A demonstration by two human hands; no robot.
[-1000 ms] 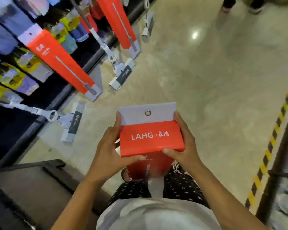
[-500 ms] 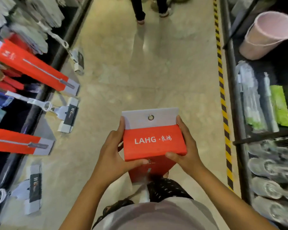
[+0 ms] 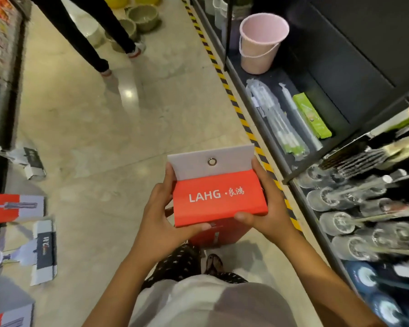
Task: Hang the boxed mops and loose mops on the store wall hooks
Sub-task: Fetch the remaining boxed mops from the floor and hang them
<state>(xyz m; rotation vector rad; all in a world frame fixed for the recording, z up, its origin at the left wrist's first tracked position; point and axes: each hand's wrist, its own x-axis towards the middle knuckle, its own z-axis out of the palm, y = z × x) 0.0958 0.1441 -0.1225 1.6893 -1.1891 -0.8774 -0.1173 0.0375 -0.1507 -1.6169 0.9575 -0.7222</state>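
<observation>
Nearest the wearer, the red LAHG mop box [image 3: 219, 201] is carried upright at waist height in mid-aisle, its long body hanging down toward the floor [image 3: 104, 119], its grey top flap [image 3: 210, 161] raised with the metal eyelet [image 3: 212, 161] exposed. The left hand [image 3: 162, 220] is clamped on the box's left edge, thumb across the lower front and fingers curled behind; the right hand [image 3: 267, 213] grips the right edge likewise, thumb on the front. Both are closed on the box, neither free. To do the step well, the flap is best kept flat and the eyelet facing the chosen hook, the box squared before it is threaded on. Farther left, boxed mops [image 3: 14, 207] and loose mops [image 3: 43, 251] hang along the wall display; to the right stand a shelf [image 3: 293, 147] and, beyond, a pink bucket [image 3: 261, 43].
</observation>
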